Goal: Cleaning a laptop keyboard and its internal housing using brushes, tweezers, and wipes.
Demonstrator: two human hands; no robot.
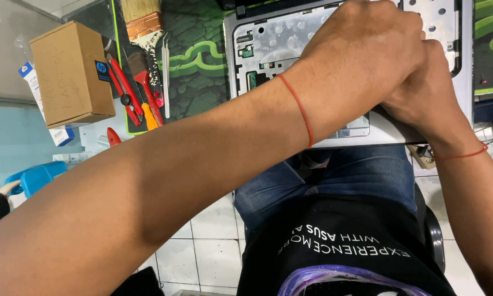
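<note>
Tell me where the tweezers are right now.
In the head view, the tweezers lie on the green mat at upper left, between the red-handled tools and the opened laptop base.

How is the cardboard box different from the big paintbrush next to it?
The cardboard box is a plain brown block; the paintbrush is flat, with pale bristles and a copper-coloured band. The box lies left of the green mat; the paintbrush lies on it. Both lie left of the hands, untouched.
</note>
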